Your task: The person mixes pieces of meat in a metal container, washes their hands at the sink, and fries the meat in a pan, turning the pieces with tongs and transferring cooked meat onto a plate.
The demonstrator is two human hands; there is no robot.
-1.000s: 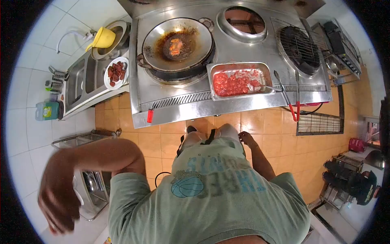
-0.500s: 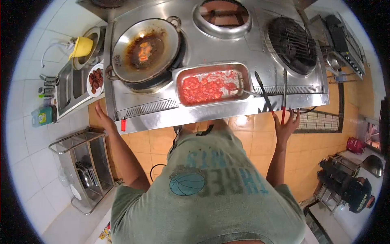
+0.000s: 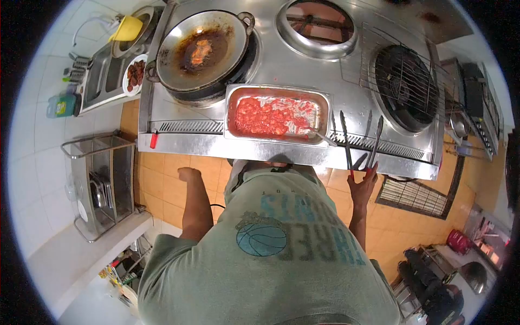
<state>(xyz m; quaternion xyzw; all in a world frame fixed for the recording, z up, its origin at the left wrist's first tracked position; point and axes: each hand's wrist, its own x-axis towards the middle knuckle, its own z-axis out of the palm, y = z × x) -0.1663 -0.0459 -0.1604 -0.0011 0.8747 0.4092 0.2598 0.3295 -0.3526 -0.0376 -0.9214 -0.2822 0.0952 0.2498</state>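
Observation:
My right hand (image 3: 363, 187) grips the red handles of a pair of black tongs (image 3: 347, 142). The arms of the tongs are spread apart and point away over the front edge of the stove. Just left of them sits a steel tray (image 3: 232, 116) of wet red pieces of food (image 3: 262, 115), with a spoon-like handle (image 3: 323, 137) leaning out at its right corner. My left hand (image 3: 189, 174) hangs below the stove edge, its fingers curled in and nothing visible in them. Behind the tray, a wok (image 3: 230, 65) holds dark oil and an orange-brown piece of food (image 3: 201, 51).
A plate of browned pieces (image 3: 135, 76) stands by the sink (image 3: 97, 70) at left. A red lighter (image 3: 154, 141) lies on the stove's front edge. A wire grate (image 3: 403, 70) covers the right burner. Another person (image 3: 433, 287) is at lower right.
My left hand has moved from beside the stove's left corner to below its front edge, and its fingers have curled. My right hand keeps the tongs, now lower and slightly left. The view has shifted.

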